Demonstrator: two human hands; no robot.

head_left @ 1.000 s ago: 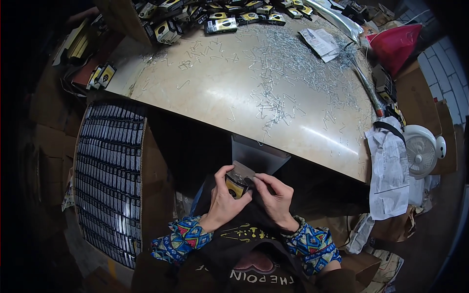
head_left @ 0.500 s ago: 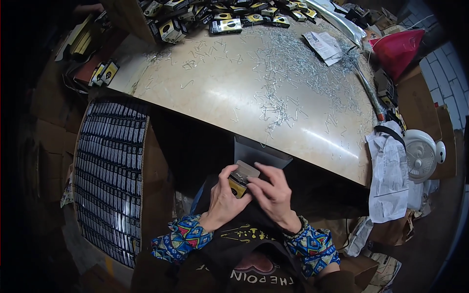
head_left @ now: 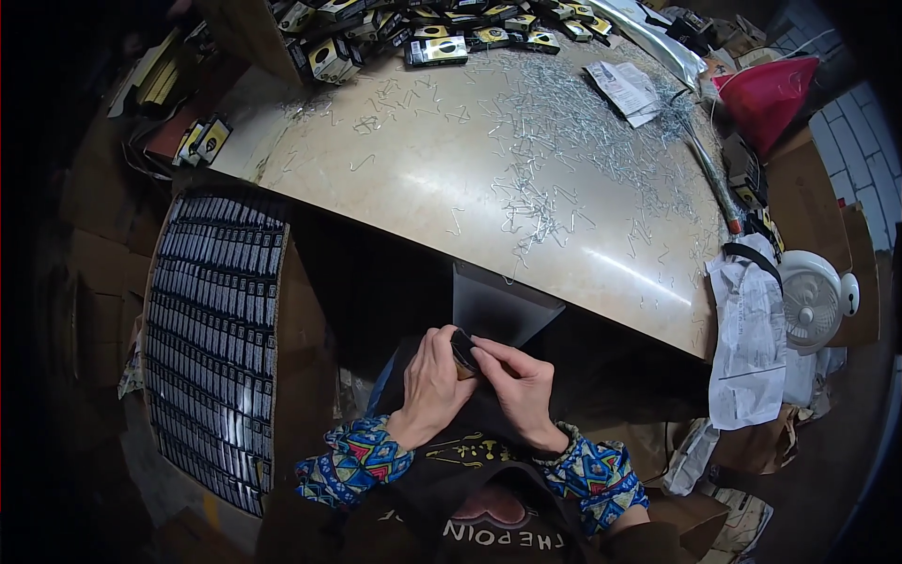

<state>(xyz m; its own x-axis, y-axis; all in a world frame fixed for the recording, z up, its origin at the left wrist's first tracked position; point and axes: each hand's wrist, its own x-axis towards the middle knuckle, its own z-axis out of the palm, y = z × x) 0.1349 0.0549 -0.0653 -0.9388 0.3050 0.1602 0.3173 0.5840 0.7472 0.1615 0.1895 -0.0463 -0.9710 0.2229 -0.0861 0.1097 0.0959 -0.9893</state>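
Observation:
A small black-and-yellow cardboard box (head_left: 463,349) is held in front of my body, below the table's near edge. My left hand (head_left: 432,387) wraps round its left side and hides most of it. With thumb and fingers closed at the box's dark upper flap, my right hand (head_left: 519,387) grips it from the other side. The flap is folded down over the top, so the inside is hidden. Many loose bent wire hooks (head_left: 536,211) lie scattered over the pale tabletop (head_left: 376,202) beyond my hands.
To my left stands a carton (head_left: 282,282) packed with rows of small dark boxes (head_left: 211,329). Piled boxes (head_left: 437,50) line the table's far side. A folded paper (head_left: 625,92) lies among the hooks. At right are a white fan (head_left: 810,301) and hanging paper sheets (head_left: 747,338).
The box's raised grey flap has been folded down, and its dark outer side now shows. My right fingers have closed in on the box's top edge.

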